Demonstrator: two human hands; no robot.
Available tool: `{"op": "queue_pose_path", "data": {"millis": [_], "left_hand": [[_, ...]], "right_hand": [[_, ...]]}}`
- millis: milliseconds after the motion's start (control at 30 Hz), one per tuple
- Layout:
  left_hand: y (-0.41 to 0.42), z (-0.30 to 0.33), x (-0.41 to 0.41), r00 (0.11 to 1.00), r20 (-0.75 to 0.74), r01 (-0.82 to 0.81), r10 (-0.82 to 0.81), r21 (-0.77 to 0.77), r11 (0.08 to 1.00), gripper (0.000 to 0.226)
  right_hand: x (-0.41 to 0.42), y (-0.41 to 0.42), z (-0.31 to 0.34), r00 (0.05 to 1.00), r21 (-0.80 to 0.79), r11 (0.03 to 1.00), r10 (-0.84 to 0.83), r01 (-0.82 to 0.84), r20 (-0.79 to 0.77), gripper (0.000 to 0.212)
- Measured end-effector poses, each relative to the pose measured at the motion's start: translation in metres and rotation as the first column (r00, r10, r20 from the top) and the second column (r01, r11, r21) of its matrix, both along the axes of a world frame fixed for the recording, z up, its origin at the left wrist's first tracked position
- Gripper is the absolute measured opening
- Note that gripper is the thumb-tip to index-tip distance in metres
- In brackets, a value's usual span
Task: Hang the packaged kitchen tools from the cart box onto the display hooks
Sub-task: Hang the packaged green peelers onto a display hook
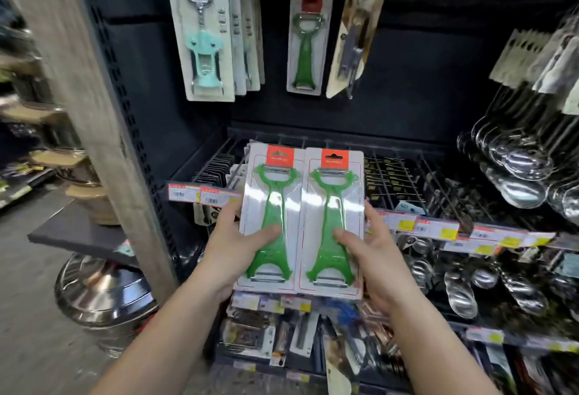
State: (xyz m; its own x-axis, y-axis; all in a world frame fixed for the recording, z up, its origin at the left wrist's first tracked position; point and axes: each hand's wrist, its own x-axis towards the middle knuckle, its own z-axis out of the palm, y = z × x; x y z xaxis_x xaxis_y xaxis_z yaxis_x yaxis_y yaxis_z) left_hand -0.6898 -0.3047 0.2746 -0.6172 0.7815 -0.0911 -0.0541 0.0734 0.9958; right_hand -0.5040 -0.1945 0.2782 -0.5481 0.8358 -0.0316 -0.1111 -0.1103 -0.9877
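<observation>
While each hand grips one, glossy carded peelers (green plastic) touch.

Dark pegboard back wall, wooden upright, grey floor

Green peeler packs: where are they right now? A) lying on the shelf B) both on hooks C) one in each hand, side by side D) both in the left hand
C: the left hand grips the left pack and the right hand grips the right pack, edges side by side in front of the shelves.
</observation>
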Motion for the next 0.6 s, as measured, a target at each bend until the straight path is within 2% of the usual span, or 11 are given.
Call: {"op": "queue_pose_path", "data": {"millis": [67, 367, 600], "left_hand": [[0.007, 0.003, -0.006, 1.0, 0.009, -0.011, 0.011, 0.021, 1.0, 0.06], [0.053, 0.025, -0.017, 0.997, -0.05, -0.055, 0.061, 0.108, 0.993, 0.051], [0.095, 0.045, -0.018, 0.988, -0.088, -0.111, 0.126, 0.16, 0.981, 0.063]], "right_hand": [[-0.004, 0.007, 0.005, 1.0, 0.028, 1.0, 0.005, -0.005, 0.003, 0.053], [-0.019, 0.056, 0.029, 0.996, 0.07, 0.996, 0.05, -0.045, -0.07, 0.06], [-0.026, 0.108, 0.056, 0.99, 0.125, 0.989, 0.088, -0.074, -0.106, 0.062]]}}
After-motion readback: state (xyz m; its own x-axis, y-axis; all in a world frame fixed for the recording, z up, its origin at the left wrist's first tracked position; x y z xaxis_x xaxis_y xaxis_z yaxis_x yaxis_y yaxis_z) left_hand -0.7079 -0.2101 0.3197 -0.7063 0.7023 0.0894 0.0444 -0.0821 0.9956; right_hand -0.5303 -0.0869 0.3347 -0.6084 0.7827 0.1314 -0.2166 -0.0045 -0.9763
